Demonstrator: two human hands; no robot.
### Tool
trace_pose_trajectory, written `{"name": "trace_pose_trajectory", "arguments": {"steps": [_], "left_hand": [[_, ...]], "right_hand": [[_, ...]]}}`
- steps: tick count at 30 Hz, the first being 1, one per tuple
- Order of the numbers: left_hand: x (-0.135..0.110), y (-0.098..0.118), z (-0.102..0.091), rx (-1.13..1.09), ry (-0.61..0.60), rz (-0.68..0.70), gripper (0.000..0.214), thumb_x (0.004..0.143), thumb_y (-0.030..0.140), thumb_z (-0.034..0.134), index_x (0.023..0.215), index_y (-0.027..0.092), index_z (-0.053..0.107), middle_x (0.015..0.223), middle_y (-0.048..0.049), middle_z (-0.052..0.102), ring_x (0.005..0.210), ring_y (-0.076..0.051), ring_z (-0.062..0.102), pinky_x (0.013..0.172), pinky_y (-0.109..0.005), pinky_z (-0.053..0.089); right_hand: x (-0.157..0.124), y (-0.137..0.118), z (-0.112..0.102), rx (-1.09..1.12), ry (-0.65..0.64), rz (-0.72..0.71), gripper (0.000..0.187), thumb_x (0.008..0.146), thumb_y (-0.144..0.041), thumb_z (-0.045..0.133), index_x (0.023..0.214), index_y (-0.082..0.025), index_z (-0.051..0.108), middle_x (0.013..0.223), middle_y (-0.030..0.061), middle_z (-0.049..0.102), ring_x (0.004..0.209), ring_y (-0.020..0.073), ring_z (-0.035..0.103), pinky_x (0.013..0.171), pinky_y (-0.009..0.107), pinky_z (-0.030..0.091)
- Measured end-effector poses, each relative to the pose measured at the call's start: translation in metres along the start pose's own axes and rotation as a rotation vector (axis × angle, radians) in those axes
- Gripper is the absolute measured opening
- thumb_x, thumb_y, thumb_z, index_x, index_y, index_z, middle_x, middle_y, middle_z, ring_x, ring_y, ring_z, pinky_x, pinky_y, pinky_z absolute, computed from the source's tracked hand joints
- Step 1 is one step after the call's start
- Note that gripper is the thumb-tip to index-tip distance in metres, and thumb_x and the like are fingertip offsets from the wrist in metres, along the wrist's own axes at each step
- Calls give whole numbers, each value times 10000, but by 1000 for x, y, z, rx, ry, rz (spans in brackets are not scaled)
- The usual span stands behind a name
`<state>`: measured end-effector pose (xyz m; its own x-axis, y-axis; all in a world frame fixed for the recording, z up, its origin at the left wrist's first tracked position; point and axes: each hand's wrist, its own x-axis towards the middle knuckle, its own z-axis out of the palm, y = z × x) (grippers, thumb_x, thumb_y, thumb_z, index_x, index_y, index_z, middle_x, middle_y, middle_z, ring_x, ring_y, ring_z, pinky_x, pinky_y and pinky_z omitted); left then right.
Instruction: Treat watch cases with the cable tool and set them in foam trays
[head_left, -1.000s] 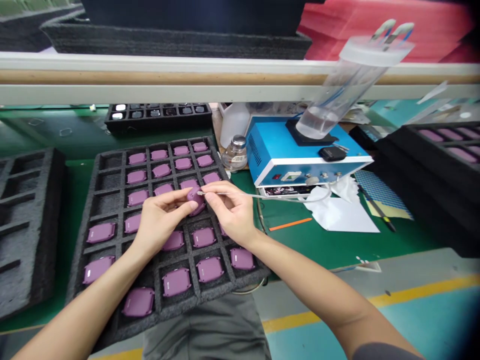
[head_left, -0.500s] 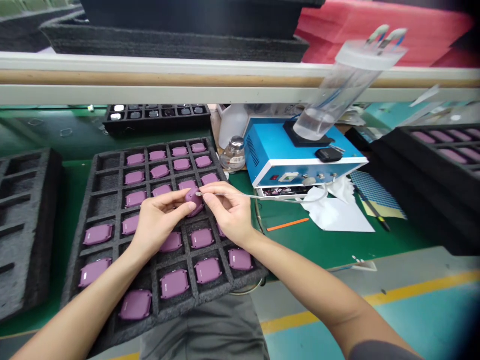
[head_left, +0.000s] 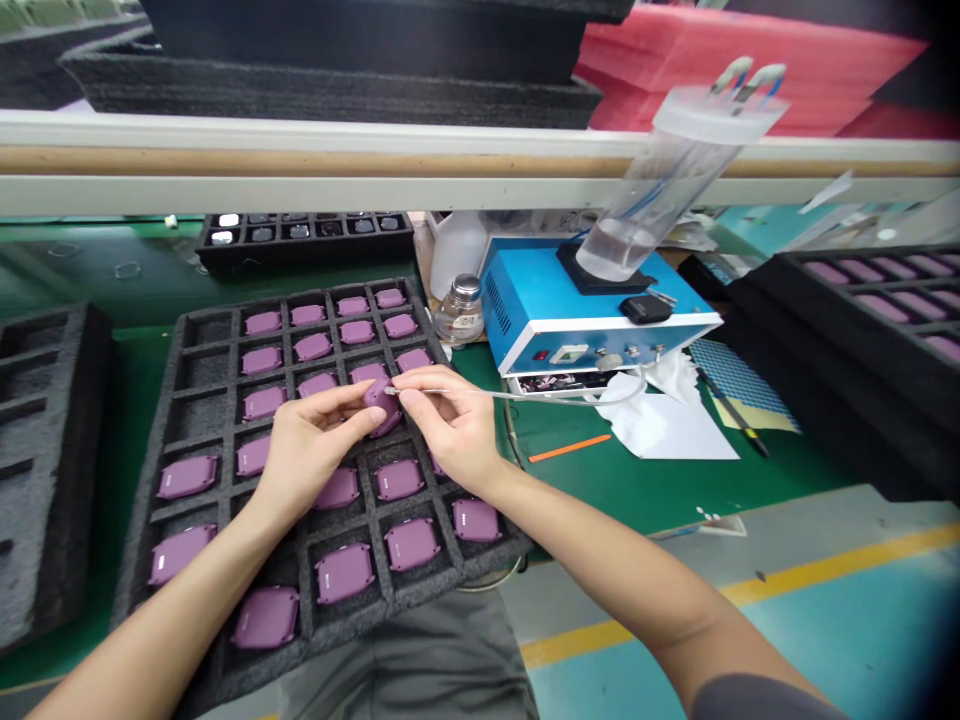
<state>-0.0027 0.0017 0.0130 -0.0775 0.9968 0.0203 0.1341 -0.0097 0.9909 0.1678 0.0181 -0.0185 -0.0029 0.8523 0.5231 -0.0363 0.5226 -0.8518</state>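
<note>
My left hand (head_left: 311,440) grips a small purple watch case (head_left: 383,405) between thumb and fingers, tilted up above the tray. My right hand (head_left: 454,425) pinches a thin pale tube (head_left: 525,396), whose light tip is at the case's upper edge. Whether tip and case touch, I cannot tell. From there the tube runs right to the front of a blue machine (head_left: 592,310). Beneath both hands lies a dark grey foam tray (head_left: 196,415) with several more purple watch cases (head_left: 345,572) in its compartments; some compartments at its left hold none.
A tilted clear cylinder (head_left: 637,210) with liquid stands on the machine. Left of the machine are a glass bottle (head_left: 460,312) and a white bottle (head_left: 456,250). An orange stick (head_left: 570,447) and white paper (head_left: 686,430) lie right. Foam trays (head_left: 45,470) flank the bench; a shelf rail (head_left: 450,162) crosses above.
The whole view has shifted slightly, with the scene a little further left. Both hands keep the same hold on the watch case and the tube.
</note>
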Motion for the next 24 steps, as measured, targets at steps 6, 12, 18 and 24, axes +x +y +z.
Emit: {"name": "trace_pose_trajectory", "arguments": {"steps": [6,12,18,24], "left_hand": [[-1,1,0,-2,-5,10,468,651,386,934,1050,167,828,862,-64,809,763,-192,736,802,-314,631],[0,1,-1,6,-2,6,494,643,411,938,1057,166,826,864,-68,808,773,-205,742,815,-335,633],[0,-1,0,-2,-13,12,482,649,409,937,1054,172,827,880,-69,810,781,-204,743,821,-333,633],[0,-1,-1,-7,-13,7,467,657,393,933,1056,174,826,881,-65,813,786,-198,745,813,-314,631]], "right_hand": [[0,-1,0,3,0,2,115,936,-290,665,922,-230,762,987,61,773,946,185,738,879,349,626],[0,0,1,12,3,2,115,936,-289,665,920,-231,763,984,59,773,947,185,738,875,350,626],[0,1,1,12,5,-2,117,941,-295,664,918,-236,762,984,57,771,945,183,736,863,343,626],[0,0,1,18,1,-1,110,938,-275,665,918,-228,762,985,59,769,944,179,737,873,338,622]]}}
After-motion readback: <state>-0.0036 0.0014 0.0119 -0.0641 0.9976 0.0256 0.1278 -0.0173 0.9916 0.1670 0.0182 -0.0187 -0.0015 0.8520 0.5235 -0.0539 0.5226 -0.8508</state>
